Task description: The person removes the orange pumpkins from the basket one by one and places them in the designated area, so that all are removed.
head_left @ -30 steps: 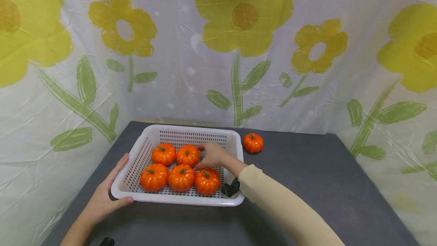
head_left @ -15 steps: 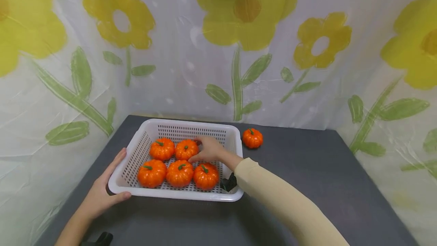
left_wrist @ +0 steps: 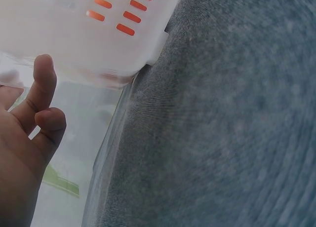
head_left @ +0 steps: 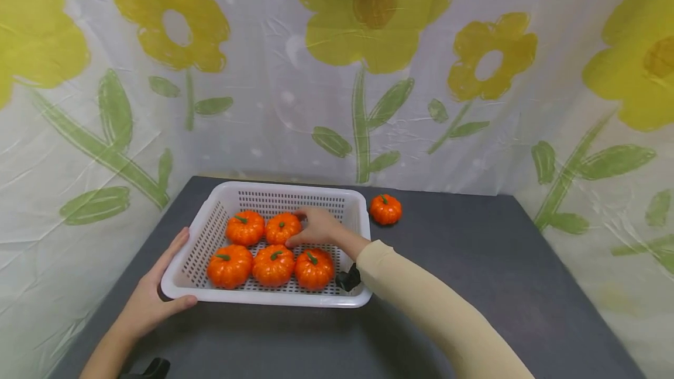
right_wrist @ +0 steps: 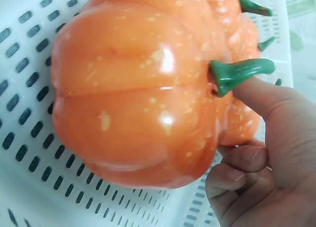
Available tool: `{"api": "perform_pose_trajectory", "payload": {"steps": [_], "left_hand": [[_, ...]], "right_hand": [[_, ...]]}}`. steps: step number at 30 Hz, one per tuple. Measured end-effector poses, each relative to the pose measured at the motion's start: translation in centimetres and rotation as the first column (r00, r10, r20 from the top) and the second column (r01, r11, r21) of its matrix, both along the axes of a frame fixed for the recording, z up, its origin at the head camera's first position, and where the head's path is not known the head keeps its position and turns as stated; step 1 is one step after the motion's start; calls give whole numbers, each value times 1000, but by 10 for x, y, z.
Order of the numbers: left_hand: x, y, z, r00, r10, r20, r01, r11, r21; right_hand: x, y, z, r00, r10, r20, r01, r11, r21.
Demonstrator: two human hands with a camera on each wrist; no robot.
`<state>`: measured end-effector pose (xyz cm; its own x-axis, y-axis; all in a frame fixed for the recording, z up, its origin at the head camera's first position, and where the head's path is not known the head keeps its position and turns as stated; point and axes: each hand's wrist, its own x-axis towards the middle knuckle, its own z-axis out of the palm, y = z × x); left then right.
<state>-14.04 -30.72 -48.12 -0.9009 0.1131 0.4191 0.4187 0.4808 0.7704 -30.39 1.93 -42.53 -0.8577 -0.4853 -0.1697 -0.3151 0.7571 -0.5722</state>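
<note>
A white plastic basket (head_left: pixel 263 300) holds several shiny orange toy pumpkins with green stems. My left hand (head_left: pixel 147 300) grips its near-left corner, the thumb at the front rim and the fingers along the left side. In the left wrist view, two bent fingers show beside the basket wall (left_wrist: pixel 64 29). Inside the basket, my right hand (head_left: pixel 318 227) holds the back-row pumpkin (head_left: pixel 282 228) at its right side, thumb towards the front and fingers behind. The front-right pumpkin (right_wrist: pixel 138 94) fills the right wrist view and hides part of that grasp.
Another pumpkin (head_left: pixel 385 209) lies on the dark grey tabletop (head_left: pixel 447 262), just outside the basket's right end. In the basket's back left is one more pumpkin (head_left: pixel 245 227). A curtain (head_left: pixel 263 104) with yellow flowers surrounds the table's back and sides.
My right hand has moved slightly left, closing in on the back-row pumpkin. The left hand keeps its place on the basket corner. The head view has tilted and shifted a little.
</note>
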Motion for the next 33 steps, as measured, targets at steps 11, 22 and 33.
{"api": "perform_pose_trajectory", "payload": {"steps": [11,22,33], "left_hand": [[1,-1,2,999,18,28,-17,999,-34],[-2,5,1,999,3,48,-1,1000,-25],[0,1,-2,1000,-8,-21,8,1000,0]], "right_hand": [[-2,5,12,1000,0,27,4,991,-132],[14,20,32,1000,30,-8,-31,976,-216],[23,37,52,995,33,-97,-57,965,-257]]}}
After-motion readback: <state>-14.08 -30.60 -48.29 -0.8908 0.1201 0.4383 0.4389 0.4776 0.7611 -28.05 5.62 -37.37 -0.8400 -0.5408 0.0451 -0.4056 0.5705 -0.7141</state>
